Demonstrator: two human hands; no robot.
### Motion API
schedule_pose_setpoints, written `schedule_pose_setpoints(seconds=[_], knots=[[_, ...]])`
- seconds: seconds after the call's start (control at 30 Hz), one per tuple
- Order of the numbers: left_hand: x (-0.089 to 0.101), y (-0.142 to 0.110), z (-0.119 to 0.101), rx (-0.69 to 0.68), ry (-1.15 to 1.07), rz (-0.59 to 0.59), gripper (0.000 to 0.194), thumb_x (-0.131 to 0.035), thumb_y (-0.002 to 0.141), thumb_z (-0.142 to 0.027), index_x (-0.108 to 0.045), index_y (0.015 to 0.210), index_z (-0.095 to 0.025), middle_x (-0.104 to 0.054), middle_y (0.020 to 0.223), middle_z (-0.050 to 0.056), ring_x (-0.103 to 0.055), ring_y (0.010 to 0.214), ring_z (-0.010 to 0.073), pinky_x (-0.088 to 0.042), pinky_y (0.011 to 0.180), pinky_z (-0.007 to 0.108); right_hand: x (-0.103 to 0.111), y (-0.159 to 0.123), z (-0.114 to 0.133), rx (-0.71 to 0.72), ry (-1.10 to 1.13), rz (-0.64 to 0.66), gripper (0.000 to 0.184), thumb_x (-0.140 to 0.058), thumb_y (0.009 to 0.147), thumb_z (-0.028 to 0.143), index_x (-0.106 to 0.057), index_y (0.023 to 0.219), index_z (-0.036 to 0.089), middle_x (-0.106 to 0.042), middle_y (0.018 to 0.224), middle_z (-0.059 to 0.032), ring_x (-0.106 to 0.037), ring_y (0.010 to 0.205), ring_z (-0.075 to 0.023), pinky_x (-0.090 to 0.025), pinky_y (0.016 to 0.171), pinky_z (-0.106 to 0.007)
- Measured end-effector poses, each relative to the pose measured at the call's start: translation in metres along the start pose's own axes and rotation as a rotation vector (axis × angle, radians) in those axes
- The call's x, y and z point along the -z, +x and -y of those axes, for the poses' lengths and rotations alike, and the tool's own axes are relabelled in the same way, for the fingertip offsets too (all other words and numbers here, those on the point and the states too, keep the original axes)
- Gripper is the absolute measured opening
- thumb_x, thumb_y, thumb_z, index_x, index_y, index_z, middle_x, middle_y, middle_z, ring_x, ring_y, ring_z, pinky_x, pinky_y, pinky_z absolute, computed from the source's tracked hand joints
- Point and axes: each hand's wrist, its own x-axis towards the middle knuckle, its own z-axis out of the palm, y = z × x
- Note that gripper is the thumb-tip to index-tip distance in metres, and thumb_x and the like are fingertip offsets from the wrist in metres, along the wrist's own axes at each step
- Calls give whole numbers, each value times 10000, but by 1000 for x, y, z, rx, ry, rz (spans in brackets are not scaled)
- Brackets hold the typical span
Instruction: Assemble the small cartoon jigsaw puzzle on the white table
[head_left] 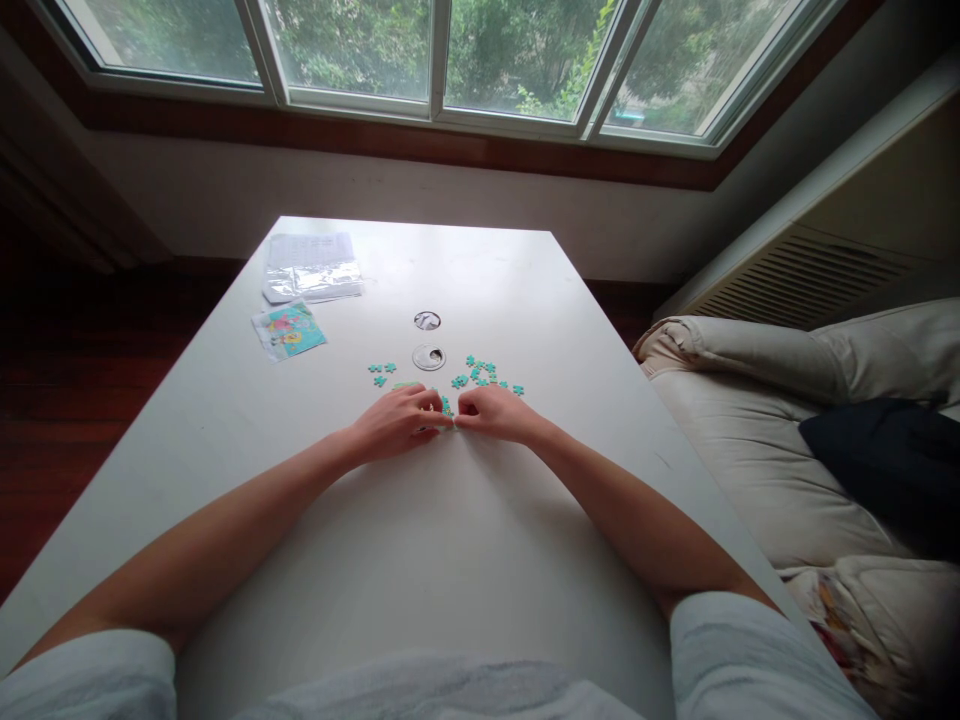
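My left hand (403, 420) rests low over the white table with its fingers stretched out and apart, the tips close to some joined-looking puzzle pieces (446, 406). Opposite it, fingertips nearly meeting, my right hand (495, 412) is closed in a pinch at the edge of these pieces. A small bit of a puzzle piece shows at its fingertips; the hand hides most of it. Several loose teal puzzle pieces (484, 370) lie just beyond my right hand. A few more loose pieces (381, 380) are beyond my left hand, which partly covers a light green strip (407, 385).
On the white table (450, 560), a colourful picture card (289, 330) lies at the left, below a clear plastic bag (313, 268) with paper. Two round metal-rimmed fittings (429, 358) sit in the tabletop's middle. A beige sofa (750, 450) stands to the right, a window behind.
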Motion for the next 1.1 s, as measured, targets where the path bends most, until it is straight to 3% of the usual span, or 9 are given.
schedule_pose_setpoints(seconds=[0.27,0.43,0.53,0.77,0.93,1.1], knots=[[0,0,0,-10,36,25,292,-522,997,-235,-703,1201,-339,-644,1106,50,-574,926,178,-436,846,326,10,6,-12,12,136,16,198,-615,835,349,-649,717,193,-614,669,21,-508,640,-116,-296,594,-253],[1,0,-3,-22,76,48,297,-521,991,-228,-683,1220,-323,-646,1116,54,-571,953,192,-435,859,339,24,16,-39,-105,197,-308,268,-574,879,416,-659,760,191,-627,676,15,-517,631,-121,-330,610,-257],[1,0,-5,-31,94,46,283,-513,991,-228,-680,1208,-297,-654,1143,61,-572,1000,209,-435,885,352,28,20,-54,-144,154,-412,240,-582,881,394,-697,817,193,-661,716,-1,-541,652,-129,-343,625,-262],[0,0,-6,-43,28,24,264,-493,985,-202,-682,1163,-248,-678,1206,73,-590,1078,215,-437,953,369,42,17,-78,-159,39,-290,204,-587,877,319,-744,934,202,-715,815,-23,-578,690,-133,-372,653,-256],[2,1,-6,-24,-25,30,245,-484,972,-170,-679,1109,-224,-694,1185,66,-603,1053,203,-440,943,350,50,13,-90,-122,35,-271,189,-590,869,297,-739,942,206,-715,811,-18,-581,701,-133,-373,654,-250],[0,-1,-5,-18,-36,31,240,-528,956,-208,-660,1155,-234,-680,1209,71,-592,1069,211,-441,947,352,40,17,-87,-53,55,-315,189,-583,883,289,-737,958,209,-702,792,-6,-569,691,-130,-368,665,-250]])
